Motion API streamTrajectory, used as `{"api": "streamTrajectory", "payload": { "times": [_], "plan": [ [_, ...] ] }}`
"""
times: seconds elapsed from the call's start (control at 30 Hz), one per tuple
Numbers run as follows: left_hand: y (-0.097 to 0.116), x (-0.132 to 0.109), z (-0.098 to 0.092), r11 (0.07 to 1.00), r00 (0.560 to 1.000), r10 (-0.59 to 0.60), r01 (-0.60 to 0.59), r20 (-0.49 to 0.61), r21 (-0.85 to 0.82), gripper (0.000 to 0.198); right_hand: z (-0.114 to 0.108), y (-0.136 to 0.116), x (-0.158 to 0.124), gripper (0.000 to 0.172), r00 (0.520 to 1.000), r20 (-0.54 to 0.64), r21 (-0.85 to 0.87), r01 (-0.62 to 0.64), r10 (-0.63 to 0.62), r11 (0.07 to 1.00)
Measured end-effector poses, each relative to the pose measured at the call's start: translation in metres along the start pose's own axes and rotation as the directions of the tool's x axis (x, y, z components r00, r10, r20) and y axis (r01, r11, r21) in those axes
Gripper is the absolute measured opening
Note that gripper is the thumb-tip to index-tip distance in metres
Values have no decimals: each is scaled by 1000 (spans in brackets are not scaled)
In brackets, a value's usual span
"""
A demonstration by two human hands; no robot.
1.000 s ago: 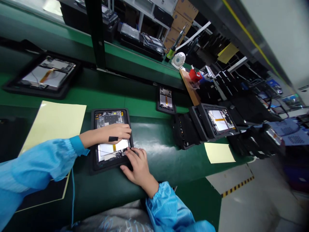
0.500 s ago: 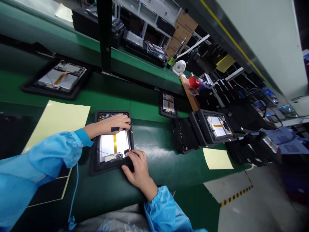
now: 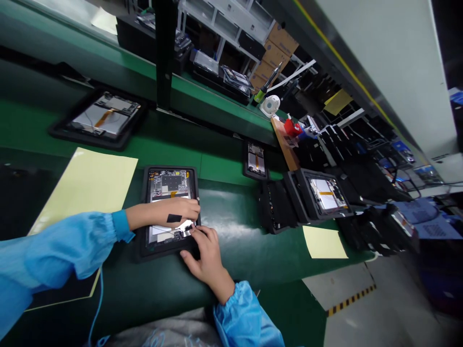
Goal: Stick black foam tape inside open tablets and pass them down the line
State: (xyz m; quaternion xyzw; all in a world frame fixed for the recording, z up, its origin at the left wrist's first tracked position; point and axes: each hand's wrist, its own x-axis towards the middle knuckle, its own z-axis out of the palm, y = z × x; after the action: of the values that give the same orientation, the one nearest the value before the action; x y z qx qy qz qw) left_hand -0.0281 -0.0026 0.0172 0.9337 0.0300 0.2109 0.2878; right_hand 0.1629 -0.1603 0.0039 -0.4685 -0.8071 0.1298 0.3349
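An opened tablet point(image 3: 170, 183) lies in a black foam frame point(image 3: 164, 249) on the green bench, its circuit board, silver battery and orange ribbon cable showing. My left hand point(image 3: 183, 211) reaches across the battery, with fingers bent together near the right edge; the fingertips are partly hidden, and what they hold cannot be made out. A black patch sits on the back of this hand. At the frame's lower right corner is my right hand point(image 3: 208, 250), thumb and fingers apart. Its index fingertip touches the tablet's lower right part, close beneath the left fingers.
Yellow sheets point(image 3: 87, 185) lie left of the frame, and another yellow sheet point(image 3: 324, 242) at right. Further opened tablets rest at the back left point(image 3: 104, 118) and back middle point(image 3: 255, 159). A stack of black frames point(image 3: 285, 205) stands at right. A small white fan point(image 3: 269, 105) sits on the shelf.
My left hand has moved down the tablet, from the circuit board to the battery, uncovering the board. My right hand stays at the lower right corner. The view has shifted slightly.
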Motion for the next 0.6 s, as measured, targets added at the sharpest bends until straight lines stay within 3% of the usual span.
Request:
{"api": "streamTrajectory", "payload": {
  "times": [0.13,0.3,0.47,0.53,0.6],
  "plan": [
    [-18,2,-11,1000,1000,7,-6,13,-16,27,0,1,-1,51,999,32,-15,-15,16,1000],
    [-26,3,-35,999,1000,13,-13,18,-39,28,2,2,-3,52,1000,12,-9,-15,15,1000],
    [-39,-2,-30,999,997,-35,35,-64,12,30,-5,-2,1,44,999,-10,36,-31,31,999],
    [-45,-5,-23,997,991,-67,71,-113,34,30,-13,-2,10,36,994,-24,109,-101,105,989],
    [-48,-7,-17,995,986,-85,91,-145,42,27,-22,3,26,25,956,32,292,-287,290,913]
  ]
}}
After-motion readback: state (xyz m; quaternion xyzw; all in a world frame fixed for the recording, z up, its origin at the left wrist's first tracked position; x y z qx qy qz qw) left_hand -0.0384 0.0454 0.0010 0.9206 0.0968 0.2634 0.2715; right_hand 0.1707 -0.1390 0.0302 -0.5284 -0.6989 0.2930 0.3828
